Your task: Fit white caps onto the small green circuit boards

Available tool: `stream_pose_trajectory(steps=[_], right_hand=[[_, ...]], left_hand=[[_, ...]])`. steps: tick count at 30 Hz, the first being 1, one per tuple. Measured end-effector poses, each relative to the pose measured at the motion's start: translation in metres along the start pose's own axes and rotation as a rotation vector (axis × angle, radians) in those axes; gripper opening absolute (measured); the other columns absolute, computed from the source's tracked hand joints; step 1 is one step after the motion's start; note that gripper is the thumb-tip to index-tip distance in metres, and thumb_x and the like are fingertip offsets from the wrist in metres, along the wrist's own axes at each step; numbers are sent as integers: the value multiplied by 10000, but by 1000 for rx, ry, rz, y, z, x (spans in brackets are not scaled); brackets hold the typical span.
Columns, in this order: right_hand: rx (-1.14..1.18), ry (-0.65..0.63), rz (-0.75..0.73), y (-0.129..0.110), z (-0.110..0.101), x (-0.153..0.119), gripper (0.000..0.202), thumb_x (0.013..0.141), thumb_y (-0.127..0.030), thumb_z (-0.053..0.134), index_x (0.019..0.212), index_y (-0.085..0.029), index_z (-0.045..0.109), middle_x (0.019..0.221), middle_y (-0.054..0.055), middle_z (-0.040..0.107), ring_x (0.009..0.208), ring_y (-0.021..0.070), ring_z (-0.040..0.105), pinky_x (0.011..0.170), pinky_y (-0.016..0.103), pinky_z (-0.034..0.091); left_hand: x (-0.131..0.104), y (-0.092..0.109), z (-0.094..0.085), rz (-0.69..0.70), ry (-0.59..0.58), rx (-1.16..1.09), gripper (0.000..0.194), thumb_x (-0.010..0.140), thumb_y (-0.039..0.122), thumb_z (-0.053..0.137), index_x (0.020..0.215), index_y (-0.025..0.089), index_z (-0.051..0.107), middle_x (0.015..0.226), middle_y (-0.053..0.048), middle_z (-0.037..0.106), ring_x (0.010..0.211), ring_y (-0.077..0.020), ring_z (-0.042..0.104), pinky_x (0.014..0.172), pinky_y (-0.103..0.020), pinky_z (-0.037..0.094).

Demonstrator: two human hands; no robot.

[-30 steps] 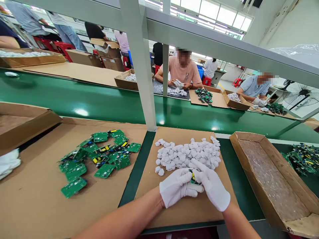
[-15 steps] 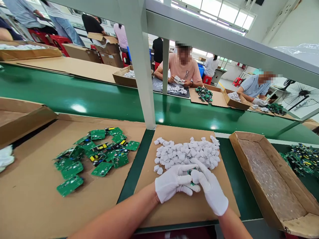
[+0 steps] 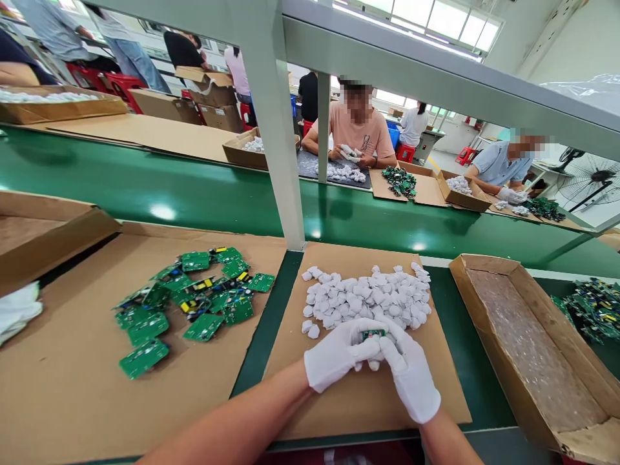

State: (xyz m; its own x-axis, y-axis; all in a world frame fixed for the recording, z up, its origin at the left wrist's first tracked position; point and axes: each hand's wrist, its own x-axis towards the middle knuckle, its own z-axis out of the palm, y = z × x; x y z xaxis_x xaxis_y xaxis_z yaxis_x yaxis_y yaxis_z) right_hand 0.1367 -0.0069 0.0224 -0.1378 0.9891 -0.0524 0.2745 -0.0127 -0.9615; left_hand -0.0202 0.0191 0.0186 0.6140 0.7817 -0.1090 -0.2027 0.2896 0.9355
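Just cupped in tighter: gripping a small green circuit board [image 3: 373, 334] between white-gloved left hand [image 3: 338, 352] and white-gloved right hand [image 3: 409, 369], lower centre of frame. Probably squeezing now, not just positioning.

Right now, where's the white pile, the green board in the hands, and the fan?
White pile [image 3: 365, 298], head view: its middle.
Green board [image 3: 373, 334], head view: its uncovered strip.
Fan [image 3: 601, 175], head view: its hub.

I had a bare lane over the green surface [image 3: 269, 316] left of the cardboard [image 3: 358, 413]; ahead, the white pile [image 3: 363, 298] and upright post [image 3: 281, 161] blocked me, and rightward, the box [image 3: 556, 327].
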Motion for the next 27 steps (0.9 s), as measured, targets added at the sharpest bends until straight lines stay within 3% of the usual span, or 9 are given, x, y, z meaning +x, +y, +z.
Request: stream_pose_trajectory(steps=[4,8,12,15,19,21,24,27], right_hand=[[11,-29,-56,7,-1,1,459,894,-448,444,1281,-212,518,1236,58,583,1179,236,488,1028,361,359],[13,-45,-18,6,-2,1,489,881,-448,478,1313,-218,479,1208,55,600,1157,239,502,1002,354,387],[128,-99,-5,5,-4,0,527,892,-488,433,1344,-218,434,1218,57,584,1130,237,512,911,333,458],[61,-110,-5,4,-2,-2,644,832,-491,542,1379,-196,371,1061,51,649,945,216,596,798,296,500],[-75,-48,-19,0,4,-5,533,887,-445,475,1349,-184,422,770,6,658,719,166,602,701,258,498],[-56,-53,-32,-3,4,-5,499,902,-434,448,1339,-193,437,802,10,667,809,178,614,746,255,494],[16,-79,-35,-4,2,-3,512,886,-438,470,1342,-206,434,1055,33,659,1037,209,572,874,276,466],[-19,-24,-23,0,-2,0,468,880,-428,475,1293,-210,503,1156,42,631,1111,230,536,933,307,439]], left_hand=[[0,-3,1,-23,59,-15,399,771,364,588,1111,155,572,669,-1,577,577,-93,545,428,-164,299],[0,-4,3,-16,35,-68,407,787,421,557,1086,145,563,721,-24,596,600,-102,554,431,-171,325],[0,-2,7,19,90,-106,397,806,462,521,1034,138,546,663,-1,547,572,-97,527,414,-171,297],[0,0,8,41,44,-94,400,823,478,495,1006,126,555,669,-15,550,594,-101,504,438,-183,313],[0,5,9,28,38,-14,361,830,441,510,1006,131,564,680,-9,551,553,-75,438,439,-185,288],[-2,8,9,16,79,17,365,836,443,498,1023,135,558,665,0,540,537,-70,413,446,-188,283],[-4,10,10,-1,85,32,373,837,447,487,1048,145,548,647,11,519,536,-75,400,453,-196,265],[-4,7,10,54,65,38,367,765,404,592,1040,162,558,723,1,531,613,-96,433,513,-213,306]])
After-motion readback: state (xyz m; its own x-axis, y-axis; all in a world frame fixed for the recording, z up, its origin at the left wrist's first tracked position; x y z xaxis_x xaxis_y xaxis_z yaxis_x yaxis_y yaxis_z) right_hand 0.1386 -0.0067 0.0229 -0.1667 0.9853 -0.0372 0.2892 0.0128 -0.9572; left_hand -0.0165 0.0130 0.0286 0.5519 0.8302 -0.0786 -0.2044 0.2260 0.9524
